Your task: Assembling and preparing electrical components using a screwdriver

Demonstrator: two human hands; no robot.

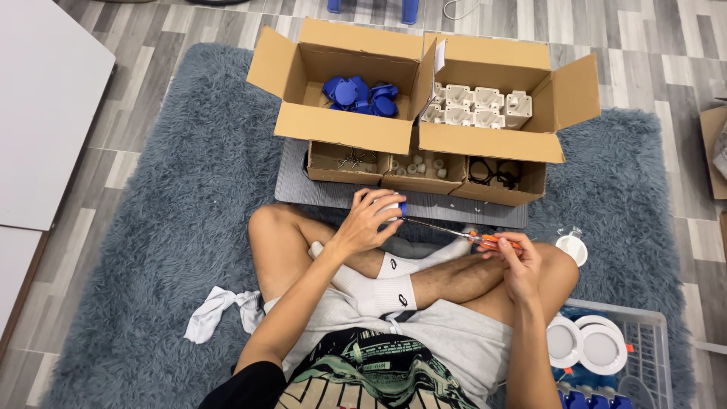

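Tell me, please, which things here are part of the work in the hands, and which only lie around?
In use:
- small white and blue part, gripped by left hand
- orange-handled screwdriver, in right hand, tip at the part
- boxes of blue parts and white parts, probably supply

Lying about:
- white cloth on rug
- white table
- wire basket

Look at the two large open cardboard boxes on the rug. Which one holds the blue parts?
The left large box holds the blue parts; the right large box beside it holds white parts.
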